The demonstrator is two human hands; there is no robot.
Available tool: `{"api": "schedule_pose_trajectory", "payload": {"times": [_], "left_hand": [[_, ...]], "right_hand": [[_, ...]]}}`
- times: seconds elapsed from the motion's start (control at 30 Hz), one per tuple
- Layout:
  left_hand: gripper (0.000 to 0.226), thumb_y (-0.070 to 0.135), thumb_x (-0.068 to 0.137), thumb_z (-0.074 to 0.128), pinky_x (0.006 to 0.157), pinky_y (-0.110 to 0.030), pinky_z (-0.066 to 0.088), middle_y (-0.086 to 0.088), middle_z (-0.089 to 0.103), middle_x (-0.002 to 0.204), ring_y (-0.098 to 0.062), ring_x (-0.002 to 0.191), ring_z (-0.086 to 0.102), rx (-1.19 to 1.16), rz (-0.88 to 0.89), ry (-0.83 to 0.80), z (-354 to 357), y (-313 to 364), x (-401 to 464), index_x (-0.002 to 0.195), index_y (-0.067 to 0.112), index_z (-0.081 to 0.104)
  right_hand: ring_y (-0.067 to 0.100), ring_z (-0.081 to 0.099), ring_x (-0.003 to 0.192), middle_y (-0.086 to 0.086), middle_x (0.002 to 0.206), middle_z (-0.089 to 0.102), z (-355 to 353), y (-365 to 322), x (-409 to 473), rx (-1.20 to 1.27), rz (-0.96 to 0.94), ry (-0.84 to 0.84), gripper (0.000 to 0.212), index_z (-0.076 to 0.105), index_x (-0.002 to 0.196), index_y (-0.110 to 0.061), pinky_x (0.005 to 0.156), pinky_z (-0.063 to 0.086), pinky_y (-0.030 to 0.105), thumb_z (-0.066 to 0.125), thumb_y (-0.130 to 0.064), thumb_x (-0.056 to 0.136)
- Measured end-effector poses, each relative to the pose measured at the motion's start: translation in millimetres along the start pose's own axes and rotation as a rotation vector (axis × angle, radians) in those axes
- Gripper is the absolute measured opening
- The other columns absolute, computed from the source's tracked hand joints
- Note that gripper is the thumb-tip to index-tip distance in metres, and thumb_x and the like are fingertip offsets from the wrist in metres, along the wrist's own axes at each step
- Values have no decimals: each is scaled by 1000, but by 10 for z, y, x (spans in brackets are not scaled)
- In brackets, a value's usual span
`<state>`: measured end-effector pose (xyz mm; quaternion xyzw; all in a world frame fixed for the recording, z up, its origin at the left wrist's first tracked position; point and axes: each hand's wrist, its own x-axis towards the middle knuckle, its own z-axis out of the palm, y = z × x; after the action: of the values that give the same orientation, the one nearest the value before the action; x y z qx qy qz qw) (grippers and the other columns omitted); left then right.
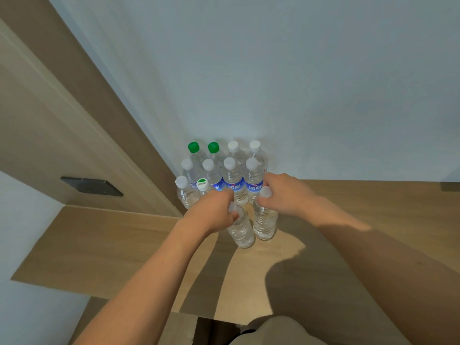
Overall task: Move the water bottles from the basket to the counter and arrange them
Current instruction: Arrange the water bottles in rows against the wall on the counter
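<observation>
We pinch one bottle neck in each of our hands, left hand [211, 210] and right hand [281, 192], just before the standing cluster [224, 170] on the desk [124, 245]; a careless shove could topple that cluster's front row.

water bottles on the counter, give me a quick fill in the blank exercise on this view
1. The two bottles at the back left have ____ caps.
2. Each of the hands, left and right, grips one bottle near its ____.
3. The bottles stand on a ____ counter.

Missing words: green; cap; wooden
</observation>
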<state>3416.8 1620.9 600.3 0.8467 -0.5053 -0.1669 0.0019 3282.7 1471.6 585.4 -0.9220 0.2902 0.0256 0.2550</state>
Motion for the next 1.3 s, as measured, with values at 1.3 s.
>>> {"api": "schedule_pose_trajectory", "payload": {"times": [1.3], "left_hand": [[26,28,99,53,59,-33,36,-4,48,86,-22,73,48,257,154,36,-52,-290,669,116,8,49]], "right_hand": [[33,59,99,13,109,62,273,-273,419,76,224,106,35,48,115,-8,69,36,32,54,-36,95]]}}
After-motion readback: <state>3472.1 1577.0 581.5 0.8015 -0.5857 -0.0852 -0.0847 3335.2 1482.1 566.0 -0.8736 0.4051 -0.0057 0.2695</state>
